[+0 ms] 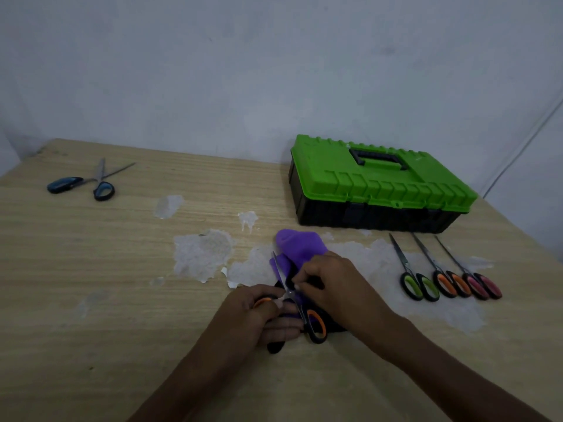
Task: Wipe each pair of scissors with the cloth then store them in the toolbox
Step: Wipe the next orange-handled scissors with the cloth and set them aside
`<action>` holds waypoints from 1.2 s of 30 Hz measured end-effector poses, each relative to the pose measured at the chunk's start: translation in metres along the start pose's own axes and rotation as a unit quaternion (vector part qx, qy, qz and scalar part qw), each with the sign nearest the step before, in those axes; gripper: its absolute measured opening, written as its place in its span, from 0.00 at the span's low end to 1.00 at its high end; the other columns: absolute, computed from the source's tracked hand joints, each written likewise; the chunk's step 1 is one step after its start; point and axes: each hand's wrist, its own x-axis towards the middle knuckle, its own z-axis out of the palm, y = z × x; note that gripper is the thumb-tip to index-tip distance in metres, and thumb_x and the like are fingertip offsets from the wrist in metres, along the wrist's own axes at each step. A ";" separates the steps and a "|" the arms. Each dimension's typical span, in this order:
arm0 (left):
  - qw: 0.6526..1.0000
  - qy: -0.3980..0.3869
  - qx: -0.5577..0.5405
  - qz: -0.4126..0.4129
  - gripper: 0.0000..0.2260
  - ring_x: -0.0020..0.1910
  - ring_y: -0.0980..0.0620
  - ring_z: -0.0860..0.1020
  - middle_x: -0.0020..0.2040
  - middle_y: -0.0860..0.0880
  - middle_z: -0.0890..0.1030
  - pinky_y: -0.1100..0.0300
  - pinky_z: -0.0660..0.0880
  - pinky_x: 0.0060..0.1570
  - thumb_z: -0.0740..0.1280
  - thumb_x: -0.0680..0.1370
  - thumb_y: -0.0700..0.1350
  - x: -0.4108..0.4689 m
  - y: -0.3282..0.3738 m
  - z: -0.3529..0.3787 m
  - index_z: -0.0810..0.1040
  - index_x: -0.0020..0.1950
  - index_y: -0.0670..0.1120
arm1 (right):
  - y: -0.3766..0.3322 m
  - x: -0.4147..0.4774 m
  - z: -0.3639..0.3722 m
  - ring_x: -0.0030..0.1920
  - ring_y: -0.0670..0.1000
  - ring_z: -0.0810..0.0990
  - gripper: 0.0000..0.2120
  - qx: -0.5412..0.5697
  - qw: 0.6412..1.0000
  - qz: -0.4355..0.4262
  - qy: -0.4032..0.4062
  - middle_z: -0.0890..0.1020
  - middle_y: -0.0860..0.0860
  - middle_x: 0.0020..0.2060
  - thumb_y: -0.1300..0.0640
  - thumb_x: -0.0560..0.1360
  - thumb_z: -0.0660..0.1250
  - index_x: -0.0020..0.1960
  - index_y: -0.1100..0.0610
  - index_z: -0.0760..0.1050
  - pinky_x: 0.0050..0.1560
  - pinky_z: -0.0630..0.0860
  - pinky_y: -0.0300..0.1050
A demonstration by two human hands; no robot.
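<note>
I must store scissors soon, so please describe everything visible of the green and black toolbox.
The plastic toolbox with bright green ribbed lid and black base stands closed on the wooden table, far right, near the wall. A black carry handle lies flat in a recess on the lid; a dark latch sits at the front middle. Nothing rests on it.

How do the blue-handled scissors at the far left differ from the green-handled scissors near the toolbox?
The blue-handled scissors lie with blades spread open; the green-handled scissors are closed. The blue-handled scissors sit alone at the far left; the green-handled scissors lie in a row before the toolbox. Both lie flat on the table.
</note>
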 end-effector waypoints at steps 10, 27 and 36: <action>1.000 0.000 -0.001 -0.007 0.08 0.44 0.38 0.86 0.46 0.36 0.85 0.53 0.84 0.39 0.61 0.81 0.32 0.002 0.000 0.000 0.76 0.58 0.36 | 0.027 -0.023 0.004 0.60 0.42 0.77 0.13 -0.037 0.989 -0.145 -0.016 0.83 0.45 0.55 0.53 0.76 0.63 0.57 0.52 0.81 0.60 0.74 0.38; 1.000 -0.008 -0.010 -0.007 0.08 0.41 0.39 0.86 0.46 0.34 0.85 0.53 0.84 0.39 0.61 0.81 0.32 -0.001 0.003 0.000 0.76 0.57 0.36 | 0.034 0.001 -0.003 0.47 0.46 0.83 0.10 -0.043 0.990 -0.131 0.022 0.85 0.47 0.48 0.57 0.74 0.66 0.53 0.51 0.82 0.48 0.80 0.45; 1.000 -0.007 -0.003 -0.001 0.08 0.44 0.38 0.86 0.45 0.36 0.86 0.52 0.84 0.42 0.61 0.81 0.32 0.002 0.000 -0.002 0.77 0.57 0.36 | 0.043 0.006 -0.005 0.46 0.53 0.83 0.11 -0.050 0.998 -0.041 0.010 0.86 0.49 0.47 0.53 0.75 0.66 0.56 0.47 0.81 0.47 0.79 0.49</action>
